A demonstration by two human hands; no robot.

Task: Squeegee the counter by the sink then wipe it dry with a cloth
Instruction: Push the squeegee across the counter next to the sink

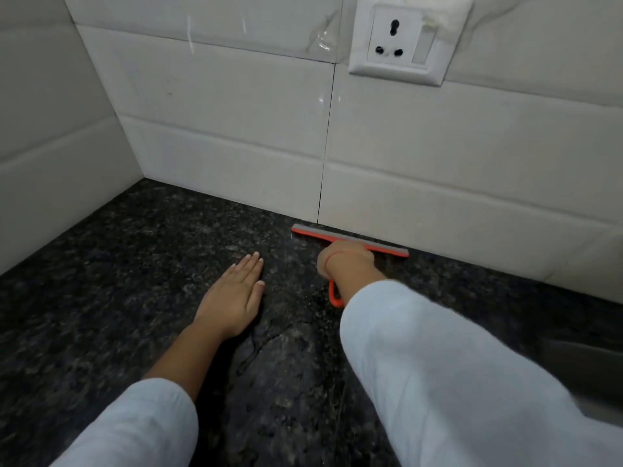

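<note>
Gripping the squeegee (350, 242) by its orange handle, my right hand (344, 262) is closed around it, fingers wrapped out of sight on the far side. Blade sits flat on the dark speckled counter (135, 264), at the back edge, just beside the white tiled wall (236, 136) and parallel to it. Handle loop shows orange below the wrist, pointing back toward me. A thin red thread circles that wrist. Left hand (236, 291) lies flat, palm down, fingers straight and together, holding nothing, resting on the counter to the left of the squeegee. Streaks of water show on the stone between my two white sleeves. A wall socket (401, 38) sits above the squeegee.
</note>
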